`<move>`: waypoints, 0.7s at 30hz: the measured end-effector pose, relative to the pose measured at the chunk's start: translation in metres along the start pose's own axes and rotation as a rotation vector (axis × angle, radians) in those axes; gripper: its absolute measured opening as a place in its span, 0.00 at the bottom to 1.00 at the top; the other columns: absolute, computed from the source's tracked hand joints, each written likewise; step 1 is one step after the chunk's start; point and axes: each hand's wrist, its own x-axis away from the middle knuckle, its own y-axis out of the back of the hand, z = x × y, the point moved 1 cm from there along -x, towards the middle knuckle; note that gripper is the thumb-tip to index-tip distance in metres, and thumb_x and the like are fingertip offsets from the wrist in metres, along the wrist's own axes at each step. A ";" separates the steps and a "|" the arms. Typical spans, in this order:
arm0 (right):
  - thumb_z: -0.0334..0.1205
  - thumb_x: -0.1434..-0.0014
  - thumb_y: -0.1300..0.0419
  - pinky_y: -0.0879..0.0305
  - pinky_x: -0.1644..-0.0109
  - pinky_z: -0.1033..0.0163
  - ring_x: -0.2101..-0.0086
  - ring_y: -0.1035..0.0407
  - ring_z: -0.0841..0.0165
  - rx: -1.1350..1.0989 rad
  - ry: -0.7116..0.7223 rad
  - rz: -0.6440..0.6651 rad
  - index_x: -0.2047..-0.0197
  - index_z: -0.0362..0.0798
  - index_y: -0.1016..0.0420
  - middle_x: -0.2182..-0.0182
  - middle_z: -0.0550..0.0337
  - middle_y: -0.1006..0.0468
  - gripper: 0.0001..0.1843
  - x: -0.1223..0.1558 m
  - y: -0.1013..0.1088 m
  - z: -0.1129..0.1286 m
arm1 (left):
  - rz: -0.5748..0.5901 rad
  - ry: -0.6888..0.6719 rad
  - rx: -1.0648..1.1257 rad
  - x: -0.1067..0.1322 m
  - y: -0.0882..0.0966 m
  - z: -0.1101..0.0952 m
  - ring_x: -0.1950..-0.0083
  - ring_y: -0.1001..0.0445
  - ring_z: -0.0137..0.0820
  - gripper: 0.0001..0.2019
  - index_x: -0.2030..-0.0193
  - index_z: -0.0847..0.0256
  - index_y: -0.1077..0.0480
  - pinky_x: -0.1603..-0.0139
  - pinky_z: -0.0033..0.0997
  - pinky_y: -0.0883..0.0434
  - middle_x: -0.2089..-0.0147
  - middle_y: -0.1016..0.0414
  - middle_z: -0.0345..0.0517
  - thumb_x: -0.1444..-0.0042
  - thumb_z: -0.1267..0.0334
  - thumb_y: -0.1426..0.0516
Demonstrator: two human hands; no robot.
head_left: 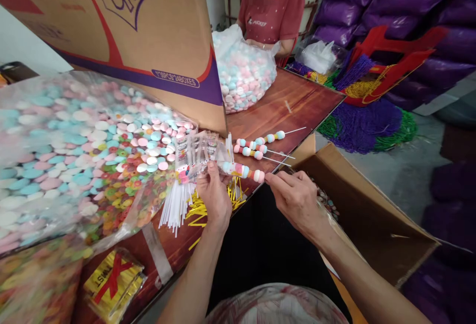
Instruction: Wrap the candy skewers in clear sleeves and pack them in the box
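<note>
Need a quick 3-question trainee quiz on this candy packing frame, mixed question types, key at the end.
1. True or false: the left hand holds a clear printed wrapper with a candy skewer partly inside it.
2. What does the right hand pinch?
A. a yellow twist tie
B. the skewer's stick end
C. a loose candy disc
3. Fill in: the finished skewers lie on the ____ table, beyond the hands.

Key:
1. True.
2. B; the fingertips meet just past the last candy.
3. Wooden. Nearby lie white sticks and yellow twist ties; a person in a red shirt sits at the far end.
</note>
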 end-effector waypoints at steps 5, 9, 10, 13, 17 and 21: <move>0.32 0.30 0.49 0.52 0.68 0.63 0.78 0.45 0.72 -0.034 0.011 0.066 0.67 0.47 0.23 0.78 0.64 0.29 0.16 0.002 -0.001 0.006 | -0.006 -0.008 0.039 0.000 0.001 0.002 0.71 0.27 0.24 0.22 0.67 0.60 0.32 0.66 0.27 0.28 0.70 0.28 0.35 0.57 0.46 0.31; 0.33 0.30 0.50 0.52 0.69 0.64 0.77 0.40 0.73 -0.061 -0.063 0.098 0.65 0.47 0.23 0.76 0.62 0.26 0.16 0.004 -0.004 0.007 | 0.048 0.037 0.011 0.001 0.003 0.000 0.73 0.26 0.23 0.21 0.66 0.60 0.33 0.68 0.24 0.28 0.70 0.27 0.35 0.53 0.46 0.32; 0.33 0.30 0.50 0.52 0.69 0.64 0.77 0.41 0.73 -0.052 -0.060 0.091 0.65 0.48 0.23 0.77 0.63 0.27 0.16 0.004 -0.004 0.008 | 0.085 0.062 0.001 0.001 0.002 -0.001 0.71 0.24 0.24 0.21 0.65 0.60 0.33 0.66 0.25 0.28 0.69 0.25 0.37 0.53 0.46 0.33; 0.31 0.31 0.49 0.53 0.70 0.63 0.79 0.44 0.73 -0.006 -0.018 0.065 0.69 0.48 0.25 0.79 0.64 0.29 0.16 0.004 -0.006 0.010 | 0.153 0.119 -0.028 0.005 0.000 0.000 0.66 0.20 0.29 0.20 0.64 0.62 0.31 0.62 0.28 0.26 0.65 0.21 0.44 0.50 0.48 0.33; 0.30 0.33 0.48 0.53 0.71 0.63 0.78 0.41 0.73 -0.067 -0.037 0.113 0.70 0.47 0.27 0.78 0.64 0.28 0.15 0.008 -0.005 0.014 | 0.149 0.126 0.014 0.010 0.000 0.003 0.57 0.19 0.33 0.16 0.61 0.61 0.30 0.54 0.32 0.24 0.60 0.19 0.48 0.47 0.52 0.34; 0.33 0.32 0.48 0.48 0.69 0.66 0.75 0.34 0.72 -0.331 -0.236 0.233 0.67 0.49 0.26 0.75 0.63 0.26 0.13 0.016 -0.004 0.014 | 0.149 0.120 0.074 0.011 0.001 0.006 0.52 0.19 0.35 0.14 0.60 0.60 0.30 0.48 0.36 0.25 0.58 0.18 0.48 0.44 0.54 0.35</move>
